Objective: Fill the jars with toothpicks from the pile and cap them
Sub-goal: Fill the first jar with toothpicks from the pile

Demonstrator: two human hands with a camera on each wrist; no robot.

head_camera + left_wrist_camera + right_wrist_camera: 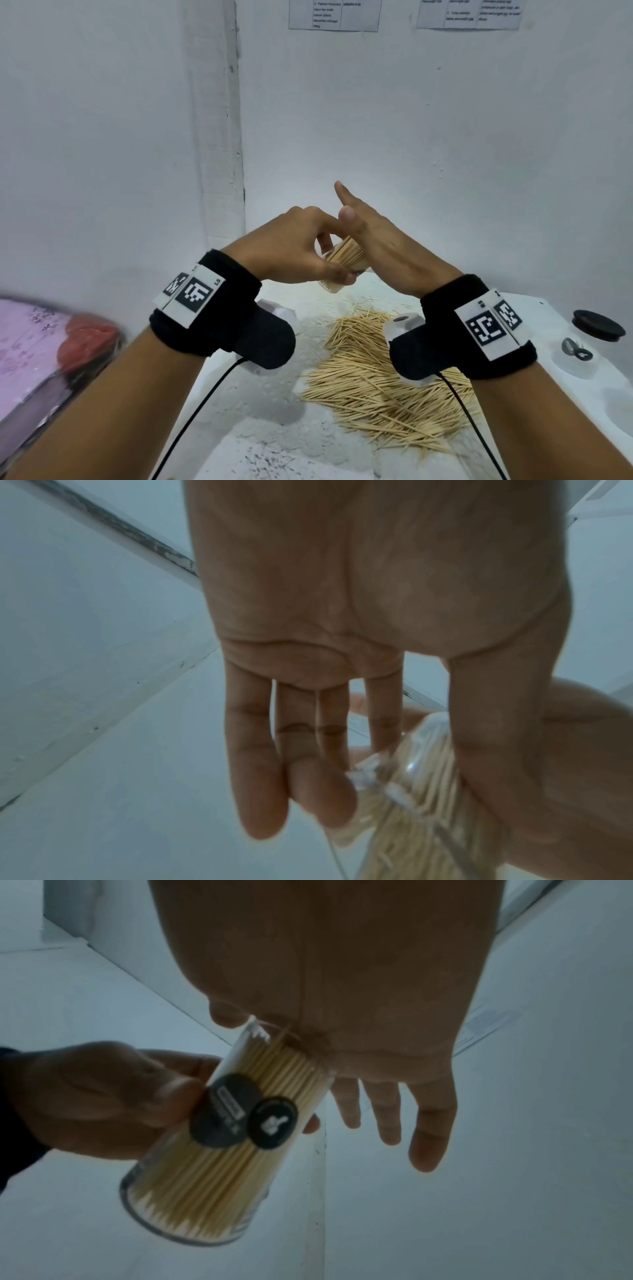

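A clear plastic jar [337, 270] [205, 1164] packed with toothpicks is held up above the table, tilted. My left hand [298, 250] grips it round the side; in the right wrist view its thumb [171, 1096] lies next to two round black stickers [246, 1121]. My right hand [373, 236] is flat, fingers straight, and its palm [325, 1001] presses on the toothpick ends at the jar's open mouth. In the left wrist view the jar [418, 764] shows between thumb and fingers. A loose pile of toothpicks [376, 383] lies on the white table below.
A black round cap [597, 325] lies at the table's right side, with a small dark ring-shaped item [577, 349] in front of it. White walls close in behind and to the left. A pink patterned cloth [30, 346] with a red object [87, 342] sits at far left.
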